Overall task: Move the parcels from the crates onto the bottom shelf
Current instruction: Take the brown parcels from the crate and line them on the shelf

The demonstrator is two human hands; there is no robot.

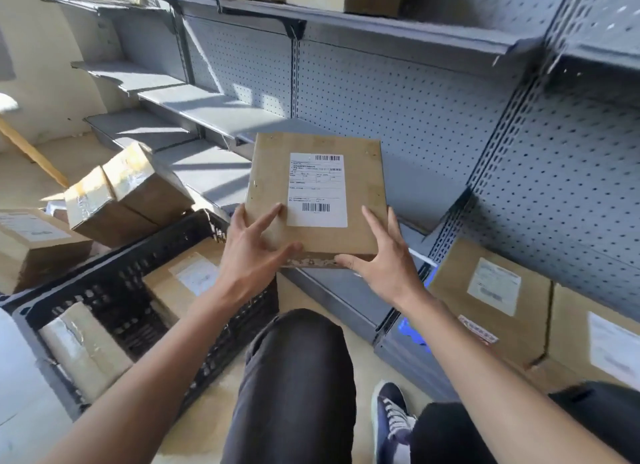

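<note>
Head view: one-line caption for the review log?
Both hands hold a labelled parcel over the bottom shelf, black crate alongside.

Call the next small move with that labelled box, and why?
Probably ease the labelled parcel forward and down onto the bottom shelf. Both the left hand and right hand hold its near edge, it sits above the shelf's bare stretch, left of the parcels on the shelf.

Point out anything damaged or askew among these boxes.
The flat brown cardboard parcel held by both hands has a scuffed, peeling near bottom edge. Left of it, a tape-sealed cardboard box sits tilted, leaning against the grey metal bottom shelf rather than lying flat.
</note>
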